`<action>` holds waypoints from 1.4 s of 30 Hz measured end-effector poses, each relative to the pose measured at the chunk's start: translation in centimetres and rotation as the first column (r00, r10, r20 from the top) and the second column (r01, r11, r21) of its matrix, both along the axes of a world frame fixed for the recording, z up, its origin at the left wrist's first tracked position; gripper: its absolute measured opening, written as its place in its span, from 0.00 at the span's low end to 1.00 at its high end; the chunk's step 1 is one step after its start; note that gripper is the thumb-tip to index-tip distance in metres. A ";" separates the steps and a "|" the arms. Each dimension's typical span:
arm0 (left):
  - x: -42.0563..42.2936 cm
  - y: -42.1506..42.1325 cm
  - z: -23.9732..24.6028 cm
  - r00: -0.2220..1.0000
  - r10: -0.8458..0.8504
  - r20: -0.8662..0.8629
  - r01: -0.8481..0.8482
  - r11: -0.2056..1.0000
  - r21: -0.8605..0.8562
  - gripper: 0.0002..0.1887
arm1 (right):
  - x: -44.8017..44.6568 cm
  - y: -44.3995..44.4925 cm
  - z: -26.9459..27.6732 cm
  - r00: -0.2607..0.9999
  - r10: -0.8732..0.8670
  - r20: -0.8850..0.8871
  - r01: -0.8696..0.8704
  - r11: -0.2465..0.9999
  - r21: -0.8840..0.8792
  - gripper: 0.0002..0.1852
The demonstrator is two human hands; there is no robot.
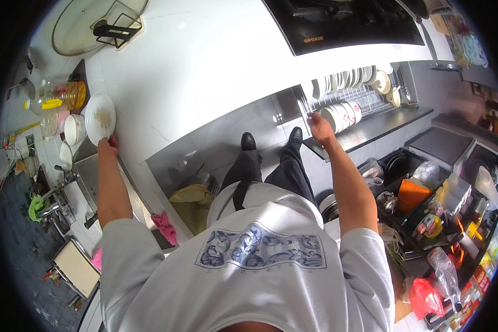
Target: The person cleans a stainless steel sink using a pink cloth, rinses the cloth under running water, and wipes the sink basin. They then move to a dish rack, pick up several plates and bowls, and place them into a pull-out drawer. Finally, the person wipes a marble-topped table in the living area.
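Observation:
At the left, my left hand (108, 145) grips the edge of a white plate (101, 118), which has a brownish patch or stain on its face. Over at the right, my right hand (321, 129) has its fingers on the near end of a pulled-out dish drawer (367, 137). Inside the drawer's wire rack (367, 97), several white plates (344, 81) stand on edge in a row. White bowls with red marks (341, 116) lie on their sides close to my right hand. A small cup or bowl (393, 97) sits at the rack's far end.
White bowls (74, 129) and an oil jug (68, 97) stand beside the sink (87, 174). A glass lid (99, 27) rests upon the white countertop (182, 79). The black hob (357, 29) is above the drawer. A loaded storage cart (423, 224) and a lined bin (191, 207) flank me.

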State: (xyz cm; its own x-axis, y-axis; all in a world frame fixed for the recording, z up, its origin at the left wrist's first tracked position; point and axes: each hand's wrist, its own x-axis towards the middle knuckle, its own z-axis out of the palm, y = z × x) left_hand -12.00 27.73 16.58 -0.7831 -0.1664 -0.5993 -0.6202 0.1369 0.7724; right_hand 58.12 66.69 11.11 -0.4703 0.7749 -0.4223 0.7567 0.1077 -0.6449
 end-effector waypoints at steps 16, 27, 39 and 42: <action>15.1 -14.1 7.4 0.856 0.089 0.510 -0.516 0.210 0.830 0.04 | -3.3 6.7 -8.7 0.992 -0.114 -0.049 0.111 0.992 -0.066 0.30; 20.7 -11.6 10.0 0.889 0.224 0.400 -0.351 -0.227 0.908 0.02 | -5.2 6.4 -4.0 0.986 -0.165 0.033 0.168 0.964 -0.207 0.28; 25.0 -3.4 13.3 0.982 0.060 0.180 -0.152 -0.314 0.937 0.05 | -3.9 6.8 -4.9 0.989 -0.141 0.034 0.145 0.961 -0.237 0.29; 27.0 -3.1 13.4 0.994 -0.007 0.112 -0.112 -0.090 0.990 0.06 | -4.0 6.9 -4.2 0.992 -0.127 0.026 0.129 0.961 -0.246 0.27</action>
